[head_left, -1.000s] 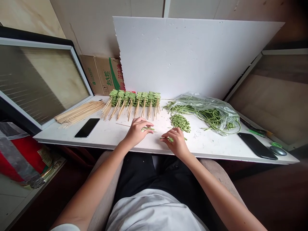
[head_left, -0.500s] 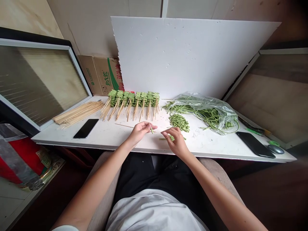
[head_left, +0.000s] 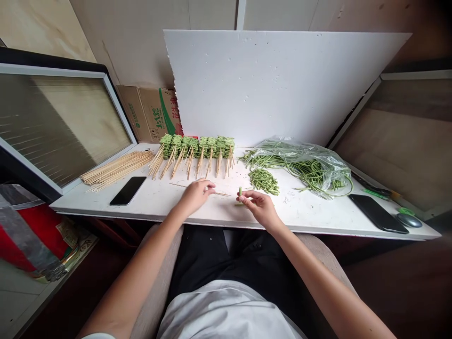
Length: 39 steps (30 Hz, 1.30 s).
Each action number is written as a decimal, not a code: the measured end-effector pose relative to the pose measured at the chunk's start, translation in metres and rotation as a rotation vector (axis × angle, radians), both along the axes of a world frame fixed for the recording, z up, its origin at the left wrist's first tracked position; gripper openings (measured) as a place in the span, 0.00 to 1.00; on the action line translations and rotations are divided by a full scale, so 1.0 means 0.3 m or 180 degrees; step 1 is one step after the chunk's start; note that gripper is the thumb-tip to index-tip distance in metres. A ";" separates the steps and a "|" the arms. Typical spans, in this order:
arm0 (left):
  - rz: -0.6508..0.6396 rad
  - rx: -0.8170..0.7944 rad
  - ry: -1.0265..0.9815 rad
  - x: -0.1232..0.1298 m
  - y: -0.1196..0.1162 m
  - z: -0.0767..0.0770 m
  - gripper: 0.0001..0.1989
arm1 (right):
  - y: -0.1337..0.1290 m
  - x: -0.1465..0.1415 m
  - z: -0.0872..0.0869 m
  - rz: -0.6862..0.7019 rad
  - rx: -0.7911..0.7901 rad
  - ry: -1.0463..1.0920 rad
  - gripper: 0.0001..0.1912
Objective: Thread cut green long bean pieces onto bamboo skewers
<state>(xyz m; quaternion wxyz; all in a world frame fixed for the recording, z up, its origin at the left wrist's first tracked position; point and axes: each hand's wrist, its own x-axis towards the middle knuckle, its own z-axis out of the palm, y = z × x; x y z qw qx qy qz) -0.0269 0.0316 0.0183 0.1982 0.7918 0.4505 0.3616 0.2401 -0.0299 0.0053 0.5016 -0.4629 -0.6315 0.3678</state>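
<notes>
Green “北大荒”, red “花生油” on the cardboard box (head_left: 146,113)

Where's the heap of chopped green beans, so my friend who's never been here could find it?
Start at the white table and find the clear plastic bag on its right side. The heap of chopped green beans sits just left of the bag, nearer the person. Its pieces are short and loose, unlike the long beans spilling from the bag and the bean bundles on skewers.
</notes>
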 end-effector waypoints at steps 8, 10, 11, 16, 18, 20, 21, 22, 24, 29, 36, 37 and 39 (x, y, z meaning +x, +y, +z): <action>0.0747 0.0111 0.1062 -0.306 0.151 -0.076 0.09 | 0.016 0.046 0.031 -0.0296 -0.0159 0.0172 0.24; 0.0704 0.0127 0.1079 -0.312 0.160 -0.097 0.08 | 0.015 0.047 0.033 -0.0324 -0.0176 0.0194 0.23; 0.0695 0.0131 0.1078 -0.310 0.162 -0.104 0.08 | 0.016 0.048 0.031 -0.0333 -0.0179 0.0207 0.23; 0.0767 0.0272 0.1231 -0.291 0.163 -0.124 0.09 | 0.029 0.064 0.019 -0.0403 -0.0122 0.0216 0.23; 0.0793 0.0318 0.1309 -0.286 0.161 -0.126 0.09 | 0.032 0.074 0.026 -0.0433 -0.0099 0.0237 0.23; 0.0813 0.0297 0.1288 -0.279 0.155 -0.120 0.10 | 0.034 0.084 0.037 -0.0519 -0.0077 0.0291 0.24; 0.0839 0.0247 0.1220 -0.273 0.151 -0.113 0.11 | 0.035 0.089 0.042 -0.0616 -0.0056 0.0343 0.24; 0.0877 0.0185 0.1121 -0.266 0.146 -0.104 0.11 | 0.036 0.092 0.045 -0.0739 -0.0026 0.0414 0.25; 0.0951 0.0084 0.0879 -0.245 0.134 -0.078 0.12 | 0.042 0.098 0.042 -0.0994 0.0037 0.0596 0.25; 0.0752 0.0258 0.0333 -0.171 0.085 0.000 0.11 | 0.060 0.107 0.017 -0.1062 -0.0123 0.1138 0.23; 0.0449 0.0515 0.0038 -0.095 0.016 0.056 0.10 | 0.045 0.110 0.055 -0.0547 -0.0478 0.2204 0.18; 0.0430 0.0529 0.0032 -0.090 0.011 0.059 0.10 | 0.042 0.111 0.060 -0.0498 -0.0520 0.2316 0.18; 0.0406 0.0554 0.0030 -0.084 0.005 0.061 0.10 | 0.038 0.113 0.067 -0.0418 -0.0575 0.2418 0.19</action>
